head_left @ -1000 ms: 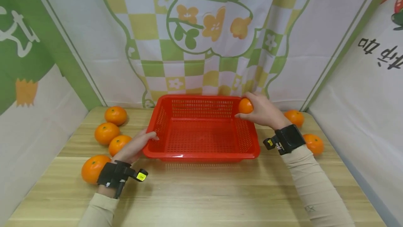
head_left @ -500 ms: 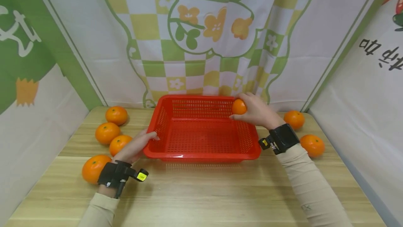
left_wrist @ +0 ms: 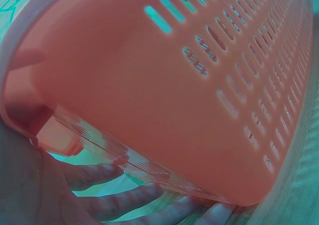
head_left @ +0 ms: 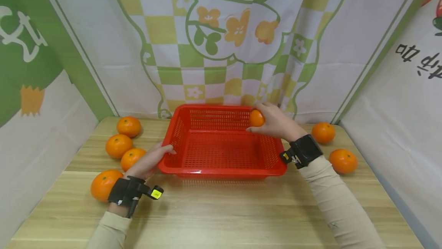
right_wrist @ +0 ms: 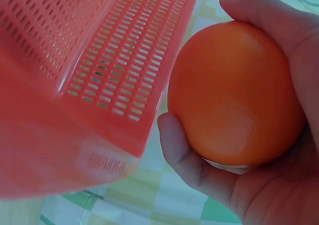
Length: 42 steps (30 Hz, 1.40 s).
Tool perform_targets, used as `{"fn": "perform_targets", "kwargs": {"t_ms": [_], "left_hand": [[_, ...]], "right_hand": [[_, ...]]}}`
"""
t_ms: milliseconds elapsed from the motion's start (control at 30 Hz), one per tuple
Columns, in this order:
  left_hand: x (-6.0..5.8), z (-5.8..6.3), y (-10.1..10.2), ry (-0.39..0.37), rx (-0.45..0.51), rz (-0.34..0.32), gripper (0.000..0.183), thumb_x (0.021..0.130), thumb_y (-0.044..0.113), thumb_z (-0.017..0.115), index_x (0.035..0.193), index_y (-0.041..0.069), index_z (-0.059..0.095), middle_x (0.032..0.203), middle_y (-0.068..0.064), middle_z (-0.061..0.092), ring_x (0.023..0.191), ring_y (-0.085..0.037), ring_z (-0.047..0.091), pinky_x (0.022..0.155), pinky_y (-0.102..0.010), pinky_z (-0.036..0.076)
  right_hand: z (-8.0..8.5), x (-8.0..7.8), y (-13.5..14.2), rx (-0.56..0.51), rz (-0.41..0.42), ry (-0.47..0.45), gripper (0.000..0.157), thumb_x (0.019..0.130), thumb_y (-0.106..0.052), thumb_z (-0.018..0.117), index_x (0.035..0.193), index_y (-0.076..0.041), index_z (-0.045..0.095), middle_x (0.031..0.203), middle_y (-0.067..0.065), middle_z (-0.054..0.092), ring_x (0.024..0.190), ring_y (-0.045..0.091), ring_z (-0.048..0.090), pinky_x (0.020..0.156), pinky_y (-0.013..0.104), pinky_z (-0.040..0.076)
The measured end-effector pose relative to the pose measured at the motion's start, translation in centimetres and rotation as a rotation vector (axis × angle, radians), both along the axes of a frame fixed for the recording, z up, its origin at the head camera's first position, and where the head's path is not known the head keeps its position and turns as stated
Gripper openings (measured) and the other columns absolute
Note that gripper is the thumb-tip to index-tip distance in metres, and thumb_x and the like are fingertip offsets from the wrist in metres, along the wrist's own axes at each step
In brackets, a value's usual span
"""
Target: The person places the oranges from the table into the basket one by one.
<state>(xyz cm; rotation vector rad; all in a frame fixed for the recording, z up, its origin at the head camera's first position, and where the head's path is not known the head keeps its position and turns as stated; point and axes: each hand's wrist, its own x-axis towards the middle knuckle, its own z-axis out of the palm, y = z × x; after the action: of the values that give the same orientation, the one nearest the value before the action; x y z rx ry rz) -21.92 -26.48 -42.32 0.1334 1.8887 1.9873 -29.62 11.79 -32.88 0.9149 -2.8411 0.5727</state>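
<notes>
A red plastic basket [head_left: 221, 171] with slotted walls stands on the wooden table. My left hand [head_left: 147, 161] grips its left side, thumb over the rim and fingers along the outer wall. In the left wrist view those fingers [left_wrist: 124, 202] lie against the slotted side. A tangerine [head_left: 257, 118] is in my right hand [head_left: 276, 121], over the back right part of the basket. The right wrist view shows the thumb and fingers curled round this tangerine [right_wrist: 234, 95], beside the basket's wall [right_wrist: 124, 60]. The basket's floor holds no fruit.
Left of the basket lie several tangerines [head_left: 119, 146], one of them close by my left wrist. To the right are two more, a rear tangerine [head_left: 323, 132] and a nearer tangerine [head_left: 343, 161]. A patterned curtain [head_left: 221, 76] hangs right behind the basket.
My right hand has moved left with the tangerine, from the basket's right rim to further in over it. The left hand and the basket stay in place.
</notes>
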Motion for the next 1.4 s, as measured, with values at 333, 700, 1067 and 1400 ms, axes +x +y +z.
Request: {"fn": "perform_targets", "kwargs": {"t_ms": [333,700,1067,1400], "left_hand": [[0.1,0.1,-0.2,0.012,0.013,-0.013,0.051,0.092,0.003,0.037,0.141,-0.002,0.024,0.128,-0.040,0.041,0.098,-0.055,0.050,0.067,-0.038,0.058],[0.1,-0.2,0.0,0.002,0.013,-0.015,0.049,0.091,0.004,0.039,0.138,-0.004,0.028,0.126,-0.039,0.043,0.096,-0.053,0.054,0.068,-0.039,0.058],[-0.1,-0.1,0.1,-0.012,0.021,0.003,0.052,0.090,0.004,0.040,0.140,-0.001,0.027,0.130,-0.038,0.040,0.100,-0.053,0.051,0.068,-0.039,0.058],[-0.1,0.0,0.0,-0.005,0.024,0.008,0.053,0.089,0.002,0.040,0.140,-0.002,0.027,0.131,-0.037,0.040,0.105,-0.053,0.049,0.072,-0.040,0.057]], "right_hand": [[0.0,-0.4,-1.1,0.007,0.053,0.014,0.062,0.072,-0.047,0.075,0.119,-0.012,0.053,0.110,0.011,0.055,0.077,0.018,0.056,0.056,0.032,0.053],[-0.8,-0.9,-1.9,-0.010,0.107,0.006,0.060,0.071,-0.043,0.078,0.116,-0.011,0.054,0.102,0.010,0.052,0.074,0.019,0.055,0.055,0.032,0.053],[-0.5,-1.5,-3.0,0.009,0.131,0.046,0.064,0.070,-0.047,0.076,0.117,-0.009,0.054,0.108,0.009,0.051,0.079,0.018,0.052,0.058,0.032,0.052],[-0.4,-1.4,-4.4,0.057,0.120,-0.001,0.066,0.073,-0.048,0.075,0.123,-0.012,0.052,0.112,0.010,0.050,0.080,0.018,0.053,0.061,0.033,0.051]]}}
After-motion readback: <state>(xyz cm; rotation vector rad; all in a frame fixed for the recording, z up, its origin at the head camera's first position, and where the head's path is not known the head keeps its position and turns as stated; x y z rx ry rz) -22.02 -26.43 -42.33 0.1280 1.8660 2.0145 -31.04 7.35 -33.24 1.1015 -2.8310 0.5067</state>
